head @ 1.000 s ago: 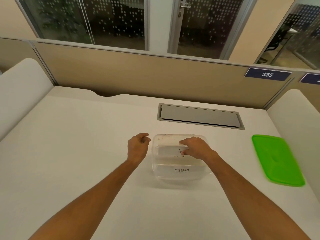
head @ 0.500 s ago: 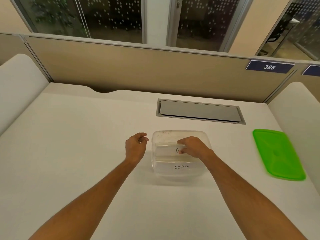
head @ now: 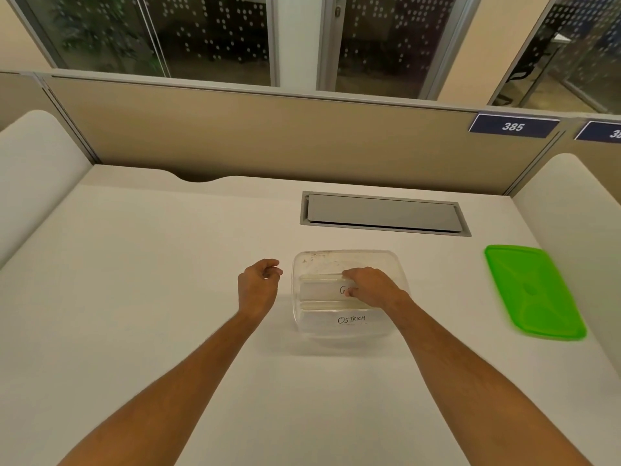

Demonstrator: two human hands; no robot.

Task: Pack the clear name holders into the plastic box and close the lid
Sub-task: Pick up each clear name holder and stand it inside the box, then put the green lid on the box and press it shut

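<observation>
Clear rectangular plastic box (head: 347, 326) sitting mid-surface, toward near edge, open for loading. Right hand (head: 371, 287) reaching inside, fingers (head: 353, 273) curling over top edge of clear name holder with white card (head: 321, 290), likely seating it upright behind holder reading "OSTRICH" (head: 351, 319). Left hand (head: 258, 286) hovering just beside box's left wall, fingers loosely curled, holding nothing. Flat green plastic lid (head: 532, 290) lying near surface's right edge, well apart, leaving opening free.

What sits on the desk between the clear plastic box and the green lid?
Nothing: in the head view the white desk is bare between the plastic box and the green lid, which lies flat, apart from the box.
</observation>
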